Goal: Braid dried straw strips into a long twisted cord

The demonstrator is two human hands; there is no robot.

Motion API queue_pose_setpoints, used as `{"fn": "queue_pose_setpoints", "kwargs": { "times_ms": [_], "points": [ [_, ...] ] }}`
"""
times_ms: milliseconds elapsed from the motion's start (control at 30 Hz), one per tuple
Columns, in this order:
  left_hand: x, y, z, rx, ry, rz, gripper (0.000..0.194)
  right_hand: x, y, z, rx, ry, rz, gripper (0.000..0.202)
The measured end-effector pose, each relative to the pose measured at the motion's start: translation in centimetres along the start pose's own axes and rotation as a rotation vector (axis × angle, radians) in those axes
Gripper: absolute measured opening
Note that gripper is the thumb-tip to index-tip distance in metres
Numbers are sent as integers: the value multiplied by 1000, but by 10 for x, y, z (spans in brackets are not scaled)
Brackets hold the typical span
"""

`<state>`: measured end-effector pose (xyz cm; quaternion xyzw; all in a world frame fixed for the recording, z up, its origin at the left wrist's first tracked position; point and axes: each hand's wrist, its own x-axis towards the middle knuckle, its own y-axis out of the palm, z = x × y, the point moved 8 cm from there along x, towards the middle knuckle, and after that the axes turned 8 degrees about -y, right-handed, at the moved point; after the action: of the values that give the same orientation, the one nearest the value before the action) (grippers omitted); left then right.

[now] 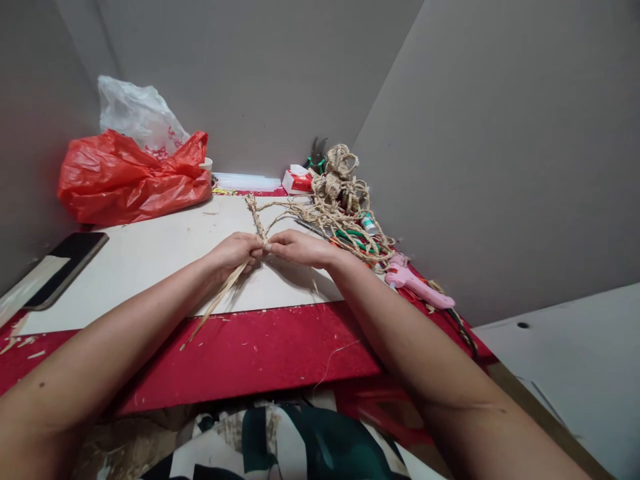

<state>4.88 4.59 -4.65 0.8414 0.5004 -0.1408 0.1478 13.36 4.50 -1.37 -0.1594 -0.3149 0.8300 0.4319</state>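
Note:
A braided straw cord (256, 217) runs away from my fingers over the white board, its near end pinched between both hands. My left hand (239, 252) is closed on the braid, and loose straw strands (217, 305) hang from under it toward the red cloth. From the other side, my right hand (297, 248) meets it, thumb and fingertips pressed together on the same spot of the braid. The fingertips hide the exact crossing of the strands. Further right, a tangled heap of finished braided cord (340, 213) lies beside the hands.
A pink glue gun (420, 285) lies at the right edge, with green-handled pliers (316, 160) by the wall. An orange plastic bag (135, 177) and a dark phone (70, 267) are on the left. Behind the white board (165, 267) stands a small red-and-white box (297, 180).

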Motion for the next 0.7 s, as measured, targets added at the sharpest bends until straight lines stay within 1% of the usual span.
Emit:
{"fn": "queue_pose_setpoints", "kwargs": {
  "times_ms": [100,233,333,433,500,567,633,700],
  "points": [
    [1,0,-4,95,84,-28,28,-1,3,-3,55,28,48,27],
    [3,-2,-9,218,211,-61,28,-3,13,-14,283,155,143,32],
    [2,-6,-16,371,316,-145,23,-3,17,-22,451,210,163,33],
    [-4,-9,-23,530,373,-243,21,-1,24,-25,641,241,158,30],
    [-8,-9,-26,580,377,-265,23,0,30,-24,774,256,133,28],
    [-10,-8,-25,590,349,-240,23,0,35,-25,869,289,76,27],
    [-10,-6,-22,598,301,-195,21,-1,37,-27,890,323,-9,26],
    [-9,-5,-21,627,255,-159,19,-1,37,-28,843,331,-94,24]
  ]
}}
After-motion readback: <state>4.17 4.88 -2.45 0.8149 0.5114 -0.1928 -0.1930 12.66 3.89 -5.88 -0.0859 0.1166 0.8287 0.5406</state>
